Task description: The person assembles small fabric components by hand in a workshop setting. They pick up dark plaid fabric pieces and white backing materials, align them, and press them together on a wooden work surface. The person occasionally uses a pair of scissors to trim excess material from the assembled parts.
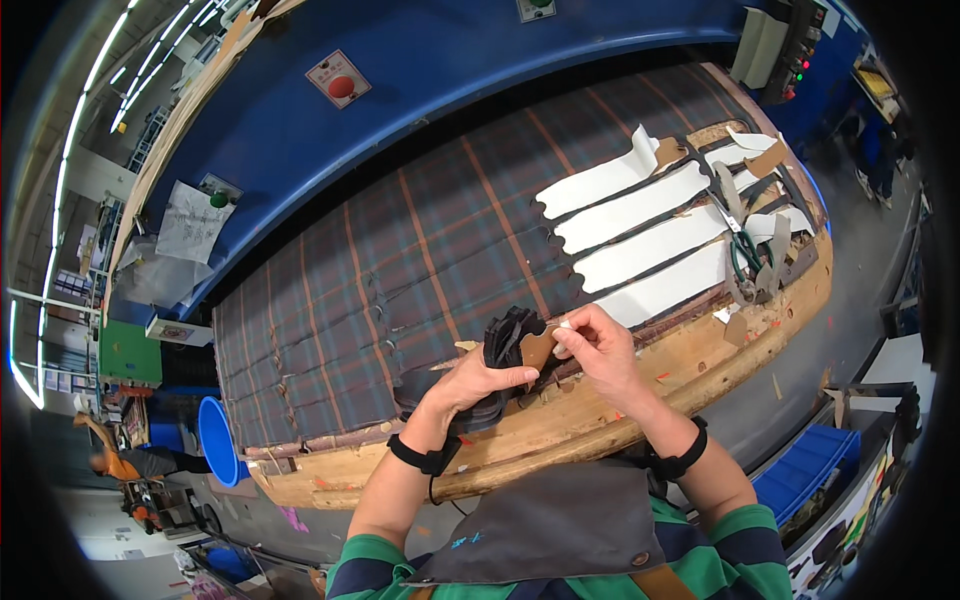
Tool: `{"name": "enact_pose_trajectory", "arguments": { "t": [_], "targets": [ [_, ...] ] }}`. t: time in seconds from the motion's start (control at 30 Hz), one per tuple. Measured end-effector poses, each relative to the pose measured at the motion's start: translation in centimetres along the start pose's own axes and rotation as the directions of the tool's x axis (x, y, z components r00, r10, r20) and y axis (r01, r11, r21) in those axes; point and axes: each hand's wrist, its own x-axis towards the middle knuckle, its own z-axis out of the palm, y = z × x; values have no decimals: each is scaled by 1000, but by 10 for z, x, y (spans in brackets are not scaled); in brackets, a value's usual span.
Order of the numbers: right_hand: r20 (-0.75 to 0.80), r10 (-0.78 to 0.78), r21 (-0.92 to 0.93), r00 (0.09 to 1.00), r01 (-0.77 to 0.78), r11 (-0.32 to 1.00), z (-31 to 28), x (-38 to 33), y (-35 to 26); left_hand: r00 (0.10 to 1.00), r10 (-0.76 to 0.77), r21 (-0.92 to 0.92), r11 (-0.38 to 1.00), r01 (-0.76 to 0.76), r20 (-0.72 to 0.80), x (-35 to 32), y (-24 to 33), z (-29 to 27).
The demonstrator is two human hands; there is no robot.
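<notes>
The left hand point(478, 378) grips a stack of dark cut pieces point(505, 340) at the near edge of the table point(560, 420), fingers clenched round the bundle. The right hand point(600, 350) pinches a small brown piece point(538, 347) against the top of that stack, with something small and white at the fingertips that is too small to make out. The step in hand looks like gathering or marking cut parts into one bundle; it calls for keeping the stack squared while the brown piece is settled.

Plaid cloth point(400, 270) covers most of the table. Toward its right end lie white paper patterns point(640, 240) in rows, with green-handled scissors point(745, 255) beside them. A blue bucket point(215, 440) stands off the left end and a blue crate point(805, 475) off the right; their contents cannot be seen.
</notes>
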Motion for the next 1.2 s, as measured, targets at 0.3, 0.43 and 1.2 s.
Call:
{"name": "enact_pose_trajectory", "arguments": {
  "t": [0.3, 0.43, 1.2],
  "targets": [
    [38, 13, -1, 999, -13, 1000, -15, -13, 1, 997, 44, -194, 979, -54, -56, 2, -18, -9],
    [73, 26, -131, 997, -17, 991, -37, -22, 3, 990, 127, -260, 956, -136, -53, -1, -1, -5],
    [-44, 101, -439, 994, -110, 892, -16, -25, -5, 939, 340, 543, 780, -312, 51, 6, 6, 34]
  ]
}}
